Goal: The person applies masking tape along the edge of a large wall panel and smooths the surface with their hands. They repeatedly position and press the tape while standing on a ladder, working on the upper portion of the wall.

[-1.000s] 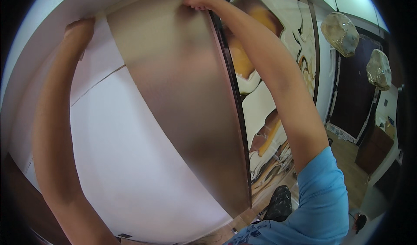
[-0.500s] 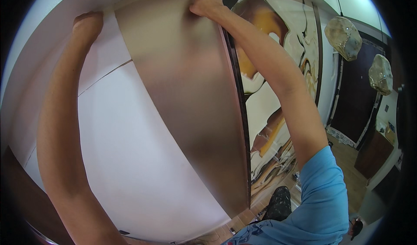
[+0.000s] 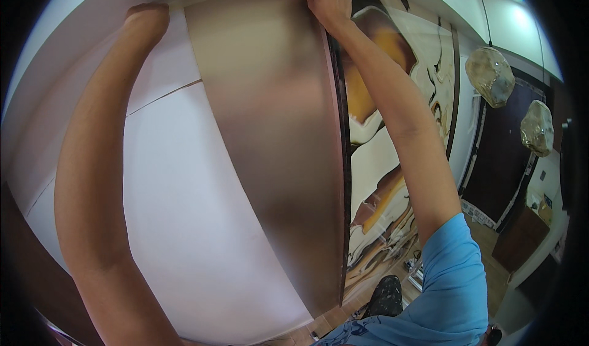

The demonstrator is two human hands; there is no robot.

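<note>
Both my arms are raised toward the top of a wall. My right hand [image 3: 330, 5] is at the upper edge of a tall bronze-tinted panel [image 3: 270, 125], near the top of its dark edge strip [image 3: 341, 112]. Its fingers are bent around something small and dark that the picture's top edge cuts off. My left hand [image 3: 149, 15] rests high up by the white wall panels [image 3: 178, 180], left of the bronze panel. Only the back of that hand and the wrist show; the fingers are hidden, as is anything in them.
Right of the dark strip stands a glossy marbled panel [image 3: 374, 162] in cream, black and amber. Two glass pendant lamps [image 3: 489, 76] hang at the right, before a dark door [image 3: 504, 155]. A paint-spotted black shoe [image 3: 385, 295] is on the tiled floor below.
My right hand has shifted right and up, to the top of the dark strip. My left hand stays by the white panels. The whole view has turned a little.
</note>
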